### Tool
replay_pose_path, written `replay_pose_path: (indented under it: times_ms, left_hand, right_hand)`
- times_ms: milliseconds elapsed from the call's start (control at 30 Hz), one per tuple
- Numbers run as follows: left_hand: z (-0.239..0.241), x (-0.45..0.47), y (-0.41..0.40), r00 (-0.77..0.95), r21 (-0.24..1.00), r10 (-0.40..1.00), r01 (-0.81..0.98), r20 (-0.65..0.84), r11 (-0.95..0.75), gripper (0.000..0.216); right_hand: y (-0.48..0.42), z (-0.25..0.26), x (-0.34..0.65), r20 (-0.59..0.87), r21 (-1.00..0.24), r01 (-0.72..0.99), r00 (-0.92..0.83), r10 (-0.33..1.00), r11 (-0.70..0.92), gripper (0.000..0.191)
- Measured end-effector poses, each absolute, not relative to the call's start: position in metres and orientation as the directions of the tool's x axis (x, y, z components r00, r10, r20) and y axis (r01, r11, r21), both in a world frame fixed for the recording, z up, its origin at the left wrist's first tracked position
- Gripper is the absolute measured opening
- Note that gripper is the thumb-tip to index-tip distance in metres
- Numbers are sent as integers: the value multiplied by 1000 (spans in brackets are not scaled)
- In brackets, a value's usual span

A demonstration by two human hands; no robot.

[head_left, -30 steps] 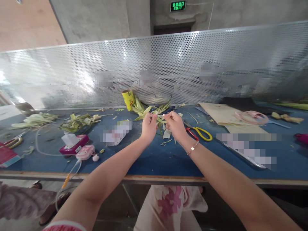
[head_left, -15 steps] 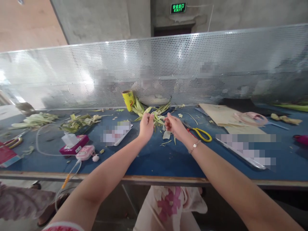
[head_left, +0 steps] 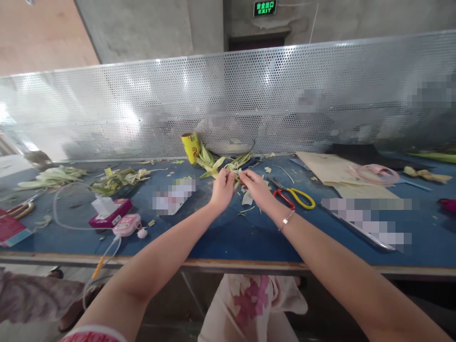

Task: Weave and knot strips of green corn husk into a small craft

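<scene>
My left hand (head_left: 222,189) and my right hand (head_left: 254,187) meet over the blue table (head_left: 228,232), both pinched on a small bunch of pale green leaf strips (head_left: 235,174) held between them. The fingertips nearly touch. Behind them lies a heap of green leaves (head_left: 217,163), and small leaf scraps (head_left: 246,198) lie on the table under my right wrist. A bracelet sits on my right wrist.
Red and yellow scissors (head_left: 294,196) lie right of my hands. A yellow roll (head_left: 190,147) stands at the perforated metal screen (head_left: 228,95). At the left are more leaf piles (head_left: 117,178), a magenta box (head_left: 110,214), a pink device (head_left: 126,225) with cable. Cardboard (head_left: 335,173) lies at the right.
My hands have come closer together; the right hand's fingers moved left to meet the left hand on the leaf strips. The bunch sits a little lower.
</scene>
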State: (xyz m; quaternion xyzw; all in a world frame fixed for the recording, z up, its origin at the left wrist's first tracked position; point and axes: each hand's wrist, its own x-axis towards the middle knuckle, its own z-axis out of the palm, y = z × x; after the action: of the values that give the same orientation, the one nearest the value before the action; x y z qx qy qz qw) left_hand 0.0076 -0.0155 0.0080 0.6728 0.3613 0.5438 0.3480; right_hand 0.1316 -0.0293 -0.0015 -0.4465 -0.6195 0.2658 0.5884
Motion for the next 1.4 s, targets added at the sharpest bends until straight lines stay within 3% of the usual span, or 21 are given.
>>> replay_pose_path:
  times_ms: [167, 333, 567, 733, 1067, 1400]
  left_hand:
    - [10, 11, -17, 170, 905, 895, 34, 412, -424, 13]
    - [12, 18, -18, 150, 956, 961, -214, 233, -199, 11]
    - [18, 17, -23, 321, 929, 946, -361, 39, 84, 22]
    - [17, 16, -23, 338, 920, 940, -382, 51, 88, 21]
    - [23, 16, -25, 336, 914, 940, -362, -58, 186, 23]
    - [17, 21, -23, 186, 934, 976, -355, 112, -40, 28]
  right_hand:
    - [-23, -9, 131, 464, -881, 149, 81, 882, 449, 26]
    - [-20, -11, 132, 466, -883, 122, 106, 878, 454, 24]
    - [-27, -8, 133, 549, -814, 320, 158, 821, 484, 17]
    - [-33, -3, 131, 625, -739, 420, 137, 768, 527, 15]
    - [-33, -5, 129, 675, -687, 415, 57, 736, 597, 16]
    - [-34, -3, 120, 637, -756, 258, 75, 767, 602, 17]
